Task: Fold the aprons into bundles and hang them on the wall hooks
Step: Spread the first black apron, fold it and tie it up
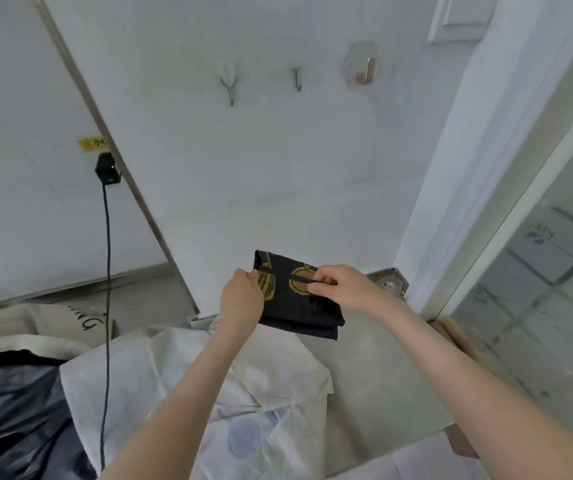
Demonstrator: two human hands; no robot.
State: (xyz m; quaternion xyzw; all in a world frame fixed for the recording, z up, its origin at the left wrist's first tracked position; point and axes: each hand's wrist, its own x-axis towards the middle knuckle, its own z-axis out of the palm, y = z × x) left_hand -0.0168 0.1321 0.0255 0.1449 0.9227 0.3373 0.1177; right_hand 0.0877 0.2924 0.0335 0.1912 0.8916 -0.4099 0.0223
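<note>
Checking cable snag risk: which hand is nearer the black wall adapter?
Left. The left hand grips the left edge of the folded apron, right of and below the adapter; the right hand pinches the strap farther right.

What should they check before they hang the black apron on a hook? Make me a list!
1. Apron folded small: ok. The black apron is a flat, tidy bundle.
2. Good hold: ok. The left hand and right hand both pinch the strap lying across the bundle.
3. Strap tied tight: cannot tell. No knot shows.
4. Free hook: ok. The left hook, middle hook and right hook all hang bare.
5. Loop ready for a hook: cannot tell.
6. Bundle up at the hooks: not ok. It is far below them.
</note>
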